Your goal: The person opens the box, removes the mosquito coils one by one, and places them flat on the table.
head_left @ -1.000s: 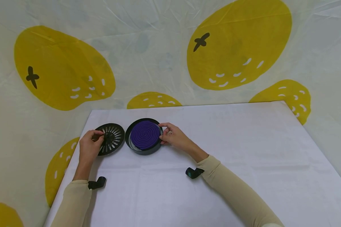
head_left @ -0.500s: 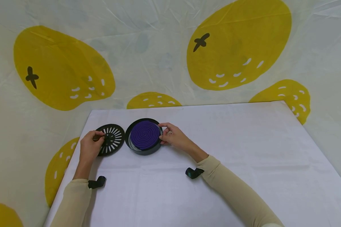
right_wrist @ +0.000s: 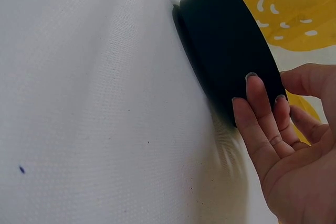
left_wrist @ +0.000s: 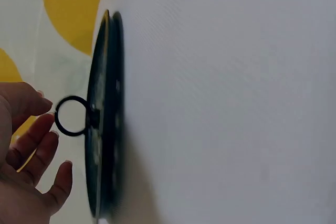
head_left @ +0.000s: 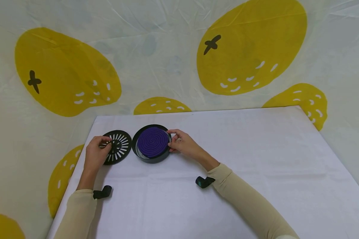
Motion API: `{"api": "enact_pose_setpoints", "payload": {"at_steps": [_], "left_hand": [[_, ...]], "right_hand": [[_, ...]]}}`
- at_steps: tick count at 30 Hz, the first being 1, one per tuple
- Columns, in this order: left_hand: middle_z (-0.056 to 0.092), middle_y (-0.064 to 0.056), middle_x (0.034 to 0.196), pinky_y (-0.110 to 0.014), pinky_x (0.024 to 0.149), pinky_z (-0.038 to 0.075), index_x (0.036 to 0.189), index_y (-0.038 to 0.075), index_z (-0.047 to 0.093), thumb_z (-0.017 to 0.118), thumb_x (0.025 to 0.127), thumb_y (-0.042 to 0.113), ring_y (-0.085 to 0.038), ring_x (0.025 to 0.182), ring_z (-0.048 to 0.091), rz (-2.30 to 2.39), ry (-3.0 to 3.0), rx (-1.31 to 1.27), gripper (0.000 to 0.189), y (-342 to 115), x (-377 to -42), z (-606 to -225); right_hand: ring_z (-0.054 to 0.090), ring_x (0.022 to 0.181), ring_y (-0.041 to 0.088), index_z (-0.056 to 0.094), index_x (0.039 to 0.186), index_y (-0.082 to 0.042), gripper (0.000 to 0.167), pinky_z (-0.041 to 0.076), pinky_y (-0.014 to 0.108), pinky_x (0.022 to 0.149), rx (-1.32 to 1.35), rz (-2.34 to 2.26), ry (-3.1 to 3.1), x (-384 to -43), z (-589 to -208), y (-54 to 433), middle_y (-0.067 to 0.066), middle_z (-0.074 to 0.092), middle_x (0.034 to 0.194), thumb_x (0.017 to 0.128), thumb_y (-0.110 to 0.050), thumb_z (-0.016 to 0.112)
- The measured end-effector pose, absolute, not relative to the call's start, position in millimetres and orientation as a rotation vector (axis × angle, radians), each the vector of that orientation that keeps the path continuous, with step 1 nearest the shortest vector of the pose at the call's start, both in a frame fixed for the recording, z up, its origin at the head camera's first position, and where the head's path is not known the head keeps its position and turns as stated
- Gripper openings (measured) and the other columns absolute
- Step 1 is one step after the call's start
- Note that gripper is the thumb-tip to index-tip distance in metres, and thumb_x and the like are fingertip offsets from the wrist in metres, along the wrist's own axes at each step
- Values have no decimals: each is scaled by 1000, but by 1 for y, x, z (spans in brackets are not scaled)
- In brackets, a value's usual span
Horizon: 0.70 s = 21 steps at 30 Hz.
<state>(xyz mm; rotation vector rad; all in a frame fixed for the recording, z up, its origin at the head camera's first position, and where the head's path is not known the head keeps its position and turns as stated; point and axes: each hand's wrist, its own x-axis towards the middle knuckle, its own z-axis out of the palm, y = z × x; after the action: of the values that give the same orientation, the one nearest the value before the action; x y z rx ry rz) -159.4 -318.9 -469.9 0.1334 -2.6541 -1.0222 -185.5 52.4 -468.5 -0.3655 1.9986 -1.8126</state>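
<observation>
A dark round mosquito coil tin (head_left: 151, 160) stands near the table's back left, holding a purple spiral mosquito coil (head_left: 153, 142). My right hand (head_left: 182, 142) grips its right side, the thumb at the rim and several fingertips against the outer wall (right_wrist: 220, 40) in the right wrist view. Beside the tin on the left lies its black slotted lid (head_left: 119, 156). A thin black ring (left_wrist: 72, 135) stands up from the lid's middle. My left hand (head_left: 95, 152) is at that ring, thumb and index fingertips parted at its edge, other fingers loosely bent.
A white cloth covers the table (head_left: 242, 159). Behind it hangs a pale sheet (head_left: 158, 49) printed with large yellow fruit. Dark wrist-worn cameras (head_left: 204, 182) project from both sleeves. Lid and tin sit edge to edge.
The slotted lid has tipped slightly and settled flatter beside the tin. My left thumb and index finger have parted at the ring. The right hand and the tin keep their places.
</observation>
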Motion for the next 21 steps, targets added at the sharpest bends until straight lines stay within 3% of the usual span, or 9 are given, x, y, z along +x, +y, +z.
{"api": "enact_pose_setpoints", "payload": {"at_steps": [4, 10, 18, 21], "left_hand": [[62, -14, 110, -16, 76, 43, 108, 3, 70, 69, 93, 4, -33, 102, 61, -974, -2639, 56, 15, -310, -159, -462], [62, -14, 109, -27, 77, 44, 108, 2, 70, 69, 93, 5, -31, 100, 60, -976, -2640, -52, 15, -295, -159, -448], [63, -12, 106, -14, 74, 46, 107, 2, 70, 70, 92, 4, -20, 93, 60, -1018, -2650, -131, 15, -281, -159, -438], [65, -12, 104, -9, 72, 45, 107, 2, 71, 70, 92, 4, -11, 89, 58, -1023, -2649, -155, 15, -278, -159, -438]], "right_hand": [[70, 95, 45, 48, 147, -8, 55, 60, 50, 88, -372, -1815, 1994, -186, -468, 53, 10, 54, 95, 95, -4, 66], [72, 90, 37, 48, 146, -10, 54, 61, 45, 84, -378, -1806, 2006, -186, -469, 53, 9, 55, 93, 95, -5, 66], [72, 87, 30, 49, 145, -10, 54, 62, 42, 83, -368, -1805, 2004, -187, -468, 53, 9, 55, 93, 95, -4, 66], [72, 91, 37, 47, 147, -9, 55, 61, 47, 87, -368, -1807, 1988, -186, -468, 53, 9, 55, 94, 95, -4, 65]]}}
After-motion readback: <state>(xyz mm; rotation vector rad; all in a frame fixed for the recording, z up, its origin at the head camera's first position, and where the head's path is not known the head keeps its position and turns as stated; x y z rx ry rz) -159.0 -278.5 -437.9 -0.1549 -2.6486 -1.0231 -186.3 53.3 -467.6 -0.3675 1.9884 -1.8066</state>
